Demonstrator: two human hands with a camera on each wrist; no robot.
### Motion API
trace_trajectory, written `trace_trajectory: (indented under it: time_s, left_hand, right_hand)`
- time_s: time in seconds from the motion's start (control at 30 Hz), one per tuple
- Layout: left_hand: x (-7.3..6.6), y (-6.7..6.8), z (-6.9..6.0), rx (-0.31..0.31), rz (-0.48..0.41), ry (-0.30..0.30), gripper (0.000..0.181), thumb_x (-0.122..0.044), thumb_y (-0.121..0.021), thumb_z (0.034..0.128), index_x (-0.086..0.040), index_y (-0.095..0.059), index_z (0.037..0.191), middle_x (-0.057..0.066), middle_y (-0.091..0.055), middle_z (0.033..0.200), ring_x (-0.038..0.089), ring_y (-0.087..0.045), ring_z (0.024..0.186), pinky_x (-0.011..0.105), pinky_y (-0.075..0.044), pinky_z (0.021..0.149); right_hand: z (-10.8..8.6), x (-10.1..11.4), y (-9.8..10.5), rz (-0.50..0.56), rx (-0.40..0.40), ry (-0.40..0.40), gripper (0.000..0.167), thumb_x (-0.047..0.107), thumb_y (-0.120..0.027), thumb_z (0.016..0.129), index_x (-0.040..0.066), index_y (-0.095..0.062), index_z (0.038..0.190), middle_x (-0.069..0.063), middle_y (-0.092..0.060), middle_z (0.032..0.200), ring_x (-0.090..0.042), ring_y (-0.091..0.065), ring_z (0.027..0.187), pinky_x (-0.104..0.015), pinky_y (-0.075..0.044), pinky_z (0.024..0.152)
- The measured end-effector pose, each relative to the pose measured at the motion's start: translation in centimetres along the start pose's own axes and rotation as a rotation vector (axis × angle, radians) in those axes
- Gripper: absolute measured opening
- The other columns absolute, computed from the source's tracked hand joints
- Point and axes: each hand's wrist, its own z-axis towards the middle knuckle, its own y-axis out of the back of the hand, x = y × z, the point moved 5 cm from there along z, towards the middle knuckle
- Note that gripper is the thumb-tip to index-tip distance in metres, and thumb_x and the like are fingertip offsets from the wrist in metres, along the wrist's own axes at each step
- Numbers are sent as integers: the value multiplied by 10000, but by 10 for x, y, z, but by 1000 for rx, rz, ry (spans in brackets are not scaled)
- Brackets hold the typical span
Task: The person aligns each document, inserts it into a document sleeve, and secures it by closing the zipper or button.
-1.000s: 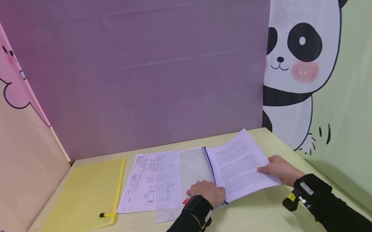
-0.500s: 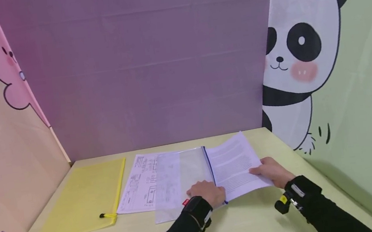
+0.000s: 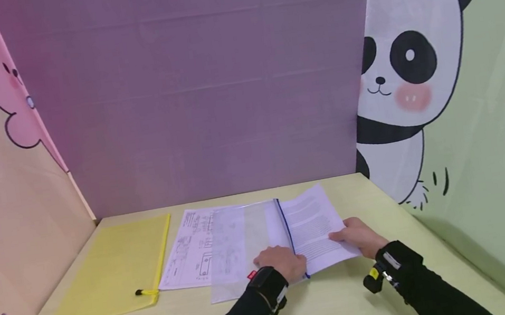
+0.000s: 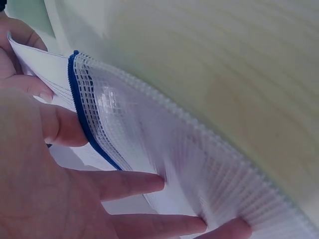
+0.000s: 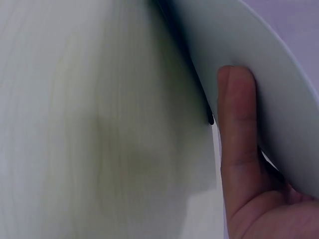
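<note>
A clear mesh zip pouch (image 3: 255,226) with a blue-edged opening lies mid-table. My left hand (image 3: 282,263) holds it near the front corner of that opening; in the left wrist view the thumb meets the blue edge (image 4: 82,107) and the fingers bear on the mesh. Printed paper (image 3: 312,229) sits partly inside the pouch and partly sticks out to the right, its outer side bowed up. My right hand (image 3: 361,236) pinches the paper's right edge, thumb on top. A finger (image 5: 238,114) lies along its underside in the right wrist view.
A yellow zip pouch (image 3: 109,272) with a black-tipped pull (image 3: 145,292) lies at the left. A sheet with line drawings (image 3: 188,251) lies partly under the clear pouch. Purple cloth (image 3: 210,88) stands behind the table, and a panda-printed panel (image 3: 415,51) rises at the right.
My right hand has moved left with the paper, which now reaches further into the clear pouch. The left hand and the yellow pouch have stayed in place.
</note>
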Motion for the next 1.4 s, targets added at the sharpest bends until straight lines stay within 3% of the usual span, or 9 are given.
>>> trace_trajectory:
  time_s: [0.23,0.67,0.97,1.4]
  left_hand:
    - [-1,-5,2,12,13,-5,516,-479,-542,930,-10,-738,1018,155,-675,923,349,-627,861,535,-484,797]
    - [-1,-3,1,-10,103,-23,534,-523,-520,930,-33,-729,905,113,-662,831,262,-602,743,452,-502,693]
    - [0,-8,4,-23,169,-46,531,-537,-479,936,-73,-657,749,71,-574,719,213,-528,609,382,-404,556]
    - [0,-3,0,-3,152,-38,516,-532,-494,942,-74,-653,768,69,-562,727,210,-520,614,364,-379,559]
  right_hand:
    - [2,-8,7,-37,-8,-3,369,72,-671,942,-166,-561,1201,-154,-698,926,-217,-674,739,-331,-548,655]
    - [0,-13,18,-36,-3,-24,389,61,-677,943,-169,-551,1231,-135,-710,930,-215,-680,757,-332,-541,672]
    - [1,-11,17,-50,5,-8,400,67,-678,941,-170,-553,1239,-139,-709,934,-221,-679,759,-336,-540,671]
    - [4,-11,16,-41,19,-16,404,55,-667,947,-173,-545,1257,-143,-705,935,-227,-681,757,-337,-543,673]
